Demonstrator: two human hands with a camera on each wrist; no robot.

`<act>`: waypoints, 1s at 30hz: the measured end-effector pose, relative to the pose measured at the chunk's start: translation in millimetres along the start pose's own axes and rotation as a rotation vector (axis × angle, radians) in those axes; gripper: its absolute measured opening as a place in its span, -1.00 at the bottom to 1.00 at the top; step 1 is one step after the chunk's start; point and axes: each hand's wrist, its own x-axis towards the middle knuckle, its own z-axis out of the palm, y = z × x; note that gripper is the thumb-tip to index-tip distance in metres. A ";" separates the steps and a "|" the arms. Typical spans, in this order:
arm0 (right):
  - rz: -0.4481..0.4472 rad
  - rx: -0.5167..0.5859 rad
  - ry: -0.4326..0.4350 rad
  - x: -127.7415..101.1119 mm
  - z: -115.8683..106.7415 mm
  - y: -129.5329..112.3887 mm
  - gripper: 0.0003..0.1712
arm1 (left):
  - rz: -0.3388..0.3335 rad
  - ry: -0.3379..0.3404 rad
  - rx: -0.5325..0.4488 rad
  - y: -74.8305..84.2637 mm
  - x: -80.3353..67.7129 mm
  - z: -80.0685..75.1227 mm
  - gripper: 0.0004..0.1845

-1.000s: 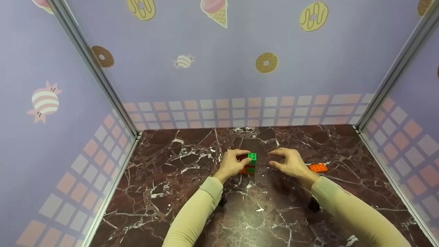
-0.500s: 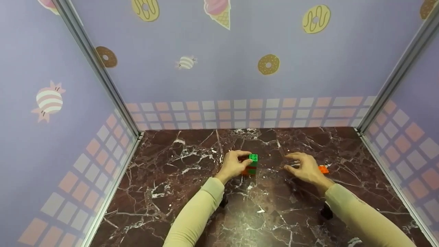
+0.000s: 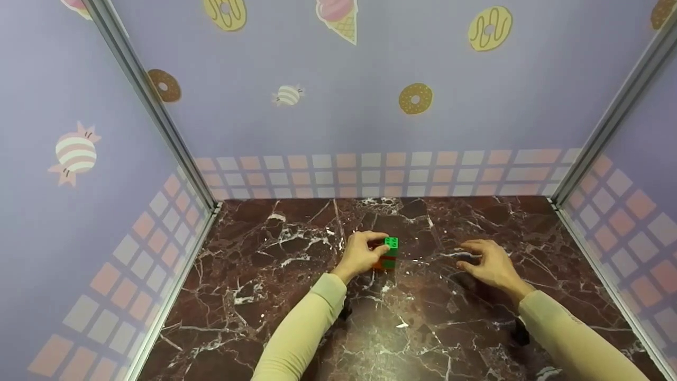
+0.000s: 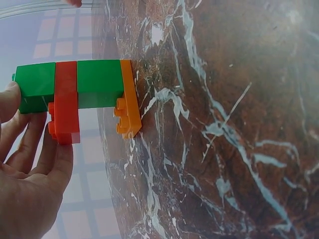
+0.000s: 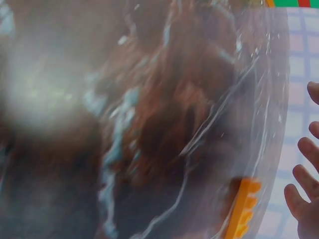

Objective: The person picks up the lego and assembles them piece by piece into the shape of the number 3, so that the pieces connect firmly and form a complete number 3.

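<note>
A small brick stack (image 3: 390, 253), green on top with red, green and orange layers below, stands on the marble tabletop (image 3: 296, 317). My left hand (image 3: 376, 246) grips it from the left, thumb and fingers curled round it. In the left wrist view the stack (image 4: 79, 89) shows its layers side on, with my fingers (image 4: 35, 159) against the green and red bricks. My right hand (image 3: 468, 255) hovers to the right with loosely spread fingers and holds nothing. It hides a flat orange brick in the head view. That orange brick (image 5: 242, 208) shows in the blurred right wrist view, close to my fingertips (image 5: 305, 149).
The brown marble tabletop is closed in by lilac walls (image 3: 338, 106) at the back and both sides, with metal corner posts (image 3: 158, 121). Bare marble lies in front of both hands and to the left of the stack.
My right hand has moved rightward away from the stack and now covers the orange brick in the head view. The left hand and the stack have stayed put.
</note>
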 end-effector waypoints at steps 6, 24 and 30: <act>0.035 -0.015 0.005 -12.7 -5.4 13.9 -0.41 | 0.013 0.008 0.032 -2.0 0.2 1.2 -0.67; 0.098 -0.064 -0.081 -23.5 -19.5 45.7 -0.33 | 0.001 0.010 0.018 -0.4 -1.3 2.7 -0.66; 0.081 -0.088 -0.107 -21.5 -21.2 51.8 -0.40 | 0.005 0.010 0.022 -0.3 -1.1 2.3 -0.67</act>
